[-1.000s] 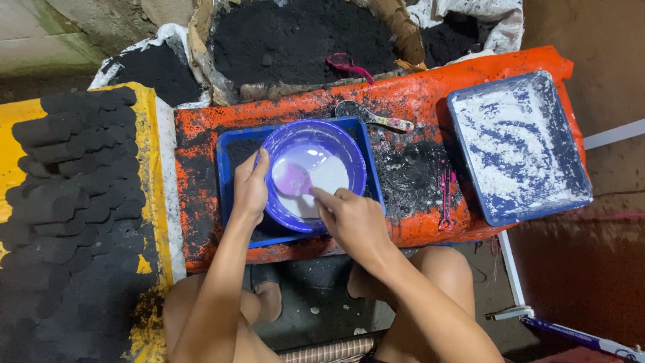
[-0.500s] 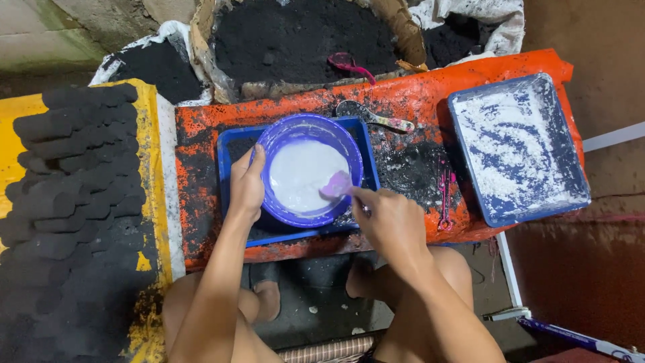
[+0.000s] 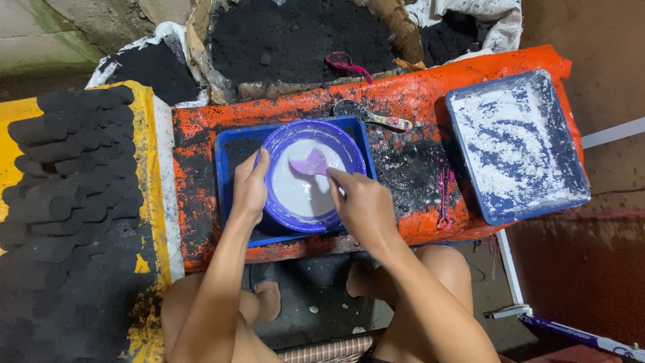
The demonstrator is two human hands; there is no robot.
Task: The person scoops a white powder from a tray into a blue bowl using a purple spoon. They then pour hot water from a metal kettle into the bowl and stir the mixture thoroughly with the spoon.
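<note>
The purple bowl (image 3: 313, 176) looks like smooth glossy plastic, with a milky white liquid inside that has a soft sheen. The little purple scoop (image 3: 308, 163) in it is plastic too, matt-ish. The blue tray (image 3: 225, 176) under the bowl is hard plastic, smeared with gritty black dust. The orange counter (image 3: 416, 101) is pretty beat up, its coating scuffed, flaking and caked in black powder. The second blue tray (image 3: 516, 144) is dusted with dry white powder. The black bricks (image 3: 74, 161) on the left look matt and rough, kind of crumbly.
</note>
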